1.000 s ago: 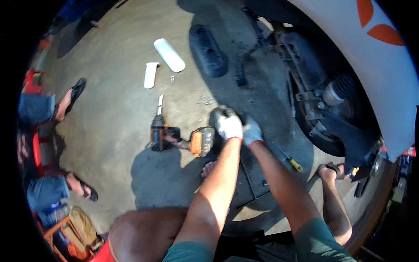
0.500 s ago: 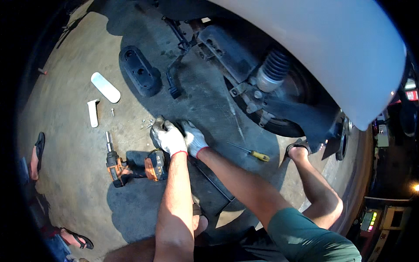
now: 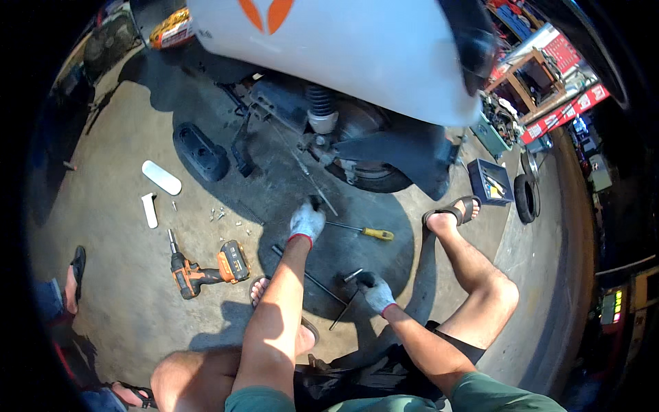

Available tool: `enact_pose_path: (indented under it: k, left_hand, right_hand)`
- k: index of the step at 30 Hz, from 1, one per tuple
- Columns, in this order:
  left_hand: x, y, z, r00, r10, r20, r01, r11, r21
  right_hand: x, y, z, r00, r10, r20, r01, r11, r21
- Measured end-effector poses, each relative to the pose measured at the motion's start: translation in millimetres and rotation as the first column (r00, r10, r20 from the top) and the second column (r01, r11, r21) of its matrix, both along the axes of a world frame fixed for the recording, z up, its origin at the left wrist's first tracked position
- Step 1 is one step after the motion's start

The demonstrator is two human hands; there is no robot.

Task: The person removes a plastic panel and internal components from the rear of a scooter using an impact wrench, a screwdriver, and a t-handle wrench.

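My gloved left hand (image 3: 307, 220) has curled fingers near the screwdriver (image 3: 374, 233) lying on the floor; what it may hold is hidden. My gloved right hand (image 3: 375, 292) is closed on a short metal socket tool (image 3: 353, 275). A long T-handle wrench (image 3: 309, 278) lies between my forearms and another thin bar. The orange-black cordless tool (image 3: 192, 273) lies at left, below two white pieces (image 3: 160, 176) and several small bolts (image 3: 220, 214). A black oval part (image 3: 201, 152) rests beyond them.
The white scooter's bodywork (image 3: 343, 48) overhangs its wheel (image 3: 381, 180) and shock (image 3: 320, 110) ahead. A dark toolbox (image 3: 489, 180) and loose tire (image 3: 525, 198) stand at right. My sandaled feet (image 3: 446, 220) frame the work area; another person's feet (image 3: 74, 281) are at left.
The view has swung toward the scooter. My hands have separated: the left stays forward near the screwdriver, while the right has moved back and right and now holds a metal socket tool.
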State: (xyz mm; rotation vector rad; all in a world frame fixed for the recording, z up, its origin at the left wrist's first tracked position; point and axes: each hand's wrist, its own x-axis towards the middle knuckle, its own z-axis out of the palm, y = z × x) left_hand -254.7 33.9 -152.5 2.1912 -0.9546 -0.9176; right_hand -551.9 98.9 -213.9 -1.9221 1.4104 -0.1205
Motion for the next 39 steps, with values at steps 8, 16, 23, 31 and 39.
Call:
enact_pose_path:
  k: [8,16,23,31,39]
  left_hand:
    - [5,-8,44,0.924,-0.362,0.125,0.345,0.929,0.136]
    - [72,28,177,0.622,-0.623,0.475,0.383,0.771,0.509]
    - [176,114,261,0.854,-0.235,0.465,0.142,0.964,0.225]
    - [233,286,69,0.811,-0.353,0.467,-0.024,0.778,0.628]
    - [164,269,-29,0.787,-0.131,0.603,-0.035,0.966,0.256]
  right_hand:
    - [-20,12,13,0.979,-0.126,0.160,0.104,0.985,0.138]
    - [-20,-4,51,0.944,-0.107,0.313,0.031,0.970,0.239]
    - [-27,-25,-1,0.824,-0.315,0.470,0.217,0.943,0.252]
    - [-32,-12,-2,0.897,-0.226,0.380,0.134,0.958,0.253]
    - [-78,-6,-7,0.951,-0.230,0.206,0.183,0.957,0.226]
